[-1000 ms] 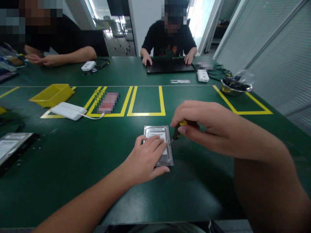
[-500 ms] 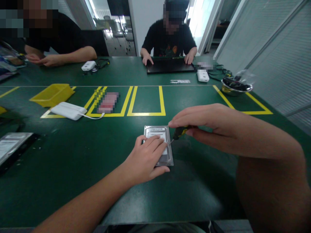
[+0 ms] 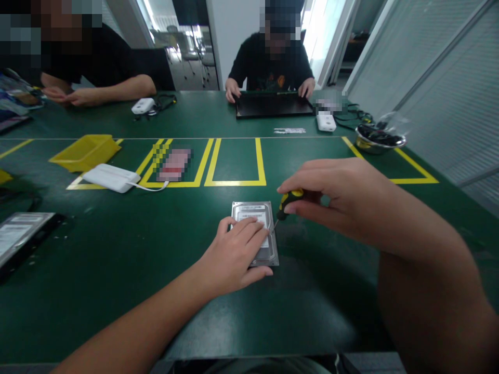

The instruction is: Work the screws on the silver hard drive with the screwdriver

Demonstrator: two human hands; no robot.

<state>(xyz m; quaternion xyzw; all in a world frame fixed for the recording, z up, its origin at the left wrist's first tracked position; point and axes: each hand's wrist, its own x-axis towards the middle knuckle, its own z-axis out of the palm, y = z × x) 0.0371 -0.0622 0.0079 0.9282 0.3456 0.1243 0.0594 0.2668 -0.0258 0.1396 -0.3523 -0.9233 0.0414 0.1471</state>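
Your left hand [image 3: 234, 254] lies flat on the hard drive [image 3: 252, 210], with the fingers stretched out over the label and the thumb at the near edge. It is open and grips nothing; it only rests on the metal case. The hard drive lies flat on the green worktop [image 3: 117, 270], in front of you near the middle, just on your side of a yellow tape rectangle [image 3: 234, 183]. Your right hand [image 3: 331, 200] is closed around the handle of a small screwdriver [image 3: 287, 199] with a black and yellow grip; the fingers curl over the top and the thumb is under it. The thin shaft points down and to the left, and its tip meets the right edge of the hard drive, just beside your left fingertips – whether it sits in a screw I cannot tell. To the left, well apart from your hands, there are a flat white box [image 3: 109, 177] with a cable, a yellow bin [image 3: 83, 150] and, at the edge of the view, a second drive [image 3: 19, 239]. On the far right stands a metal bowl [image 3: 380, 139] with dark things inside. Across the worktop another person has both hands on a black laptop [image 3: 273, 104], and one more person rests their arms on the far left side.
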